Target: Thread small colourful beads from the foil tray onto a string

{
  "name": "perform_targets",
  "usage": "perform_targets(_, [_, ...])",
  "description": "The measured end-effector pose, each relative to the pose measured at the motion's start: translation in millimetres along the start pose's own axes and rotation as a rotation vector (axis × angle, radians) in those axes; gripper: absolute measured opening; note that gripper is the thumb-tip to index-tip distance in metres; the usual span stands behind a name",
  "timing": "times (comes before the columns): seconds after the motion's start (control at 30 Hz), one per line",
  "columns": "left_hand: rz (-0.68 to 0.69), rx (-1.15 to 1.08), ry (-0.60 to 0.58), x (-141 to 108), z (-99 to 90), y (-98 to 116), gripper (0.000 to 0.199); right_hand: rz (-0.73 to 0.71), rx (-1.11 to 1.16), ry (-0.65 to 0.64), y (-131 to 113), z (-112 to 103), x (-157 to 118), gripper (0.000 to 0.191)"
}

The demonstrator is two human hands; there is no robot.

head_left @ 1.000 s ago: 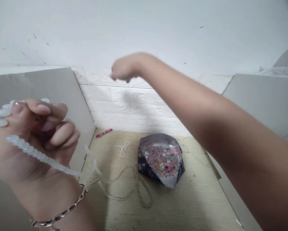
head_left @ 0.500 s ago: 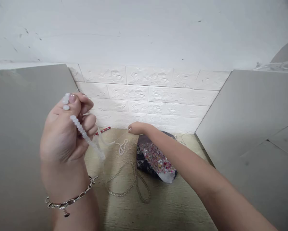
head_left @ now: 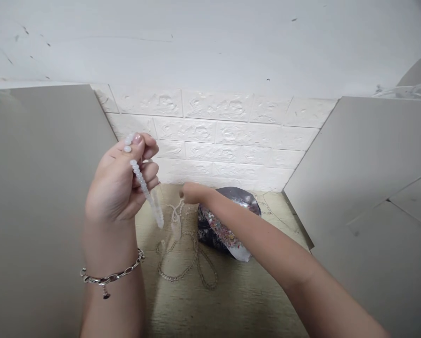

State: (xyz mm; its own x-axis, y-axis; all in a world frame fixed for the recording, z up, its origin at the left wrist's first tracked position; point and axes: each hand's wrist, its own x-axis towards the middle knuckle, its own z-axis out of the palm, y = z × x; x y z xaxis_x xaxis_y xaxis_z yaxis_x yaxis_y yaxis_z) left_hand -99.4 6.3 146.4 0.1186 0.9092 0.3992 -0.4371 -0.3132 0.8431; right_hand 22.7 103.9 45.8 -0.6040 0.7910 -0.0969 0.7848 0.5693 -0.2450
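Observation:
My left hand [head_left: 113, 190] is raised at left of centre, closed in a pinch on a strand of translucent white beads [head_left: 141, 180]. The strand passes over the thumb and hangs below the palm. Farther forward, low over the table, my right hand [head_left: 192, 193] is closed, its fingertips turned away and mostly hidden. What they hold cannot be made out. Just below it lies a short string of small white beads [head_left: 176, 217]. A longer loop of greenish clear beads [head_left: 171, 279] rests nearer to me.
Under my right forearm stands a dark patterned pouch [head_left: 205, 237], with multicoloured small beads [head_left: 224, 234] on a white sheet [head_left: 243, 256] against it. Another thin bead string [head_left: 264, 204] lies behind. Grey panels [head_left: 37, 188] flank the table [head_left: 245, 300]; a white brick-pattern wall [head_left: 231, 136] closes the back.
My left hand has shifted right with the white bead strand. My right hand has moved slightly left. The thin thread that ran to it earlier no longer shows clearly.

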Motion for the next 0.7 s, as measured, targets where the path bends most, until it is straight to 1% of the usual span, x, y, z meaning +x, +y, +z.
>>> perform_targets(0.07, [-0.016, -0.008, -0.017, 1.0, 0.5, -1.2, 0.015, -0.043, 0.067, 0.093, -2.7, -18.4, -5.8, 0.028])
perform_targets(0.1, [-0.023, -0.012, -0.021, 1.6, 0.9, -1.7, 0.015, -0.066, 0.120, 0.170, -5.6, -28.0, -10.7, 0.034])
perform_targets(0.13, [-0.029, -0.015, -0.024, 2.2, 1.5, -2.4, 0.015, -0.115, 0.296, 0.262, -9.7, -36.8, -16.9, 0.034])
perform_targets(0.17, [-0.034, -0.018, -0.026, 2.9, 2.0, -3.1, 0.015, -0.177, 0.451, 0.252, -14.9, -44.1, -24.1, 0.035])
perform_targets(0.2, [-0.039, -0.022, -0.026, 3.6, 2.5, -3.8, 0.015, -0.226, 0.560, 0.182, -21.1, -49.5, -31.5, 0.035])
perform_targets(0.23, [-0.044, -0.027, -0.023, 4.1, 3.0, -4.5, 0.014, -0.245, 0.621, 0.095, -27.7, -52.5, -38.7, 0.035])
perform_targets(0.3, [-0.051, -0.039, -0.022, 4.2, 3.7, -5.4, 0.013, -0.260, 0.629, 0.030, -40.4, -51.9, -49.7, 0.031])
perform_targets(0.33, [-0.052, -0.048, -0.027, 3.8, 4.0, -5.2, 0.013, -0.261, 0.611, 0.028, -45.5, -49.0, -52.8, 0.027])
perform_targets(0.4, [-0.053, -0.074, -0.036, 1.7, 4.2, -3.0, 0.015, -0.260, 0.582, 0.088, -51.9, -40.7, -54.0, 0.022])
perform_targets(0.5, [-0.047, -0.135, -0.033, -4.2, 3.9, 4.5, 0.019, -0.212, 0.558, 0.189, -53.0, -30.1, -48.3, 0.024])
perform_targets(0.6, [-0.019, -0.180, -0.020, -11.8, 4.1, 14.0, 0.024, -0.178, 0.526, 0.217, -51.2, -25.9, -42.9, 0.025])
perform_targets(0.7, [0.017, -0.173, -0.008, -18.8, 6.3, 21.0, 0.031, -0.207, 0.495, 0.262, -51.8, -23.8, -41.7, 0.025])
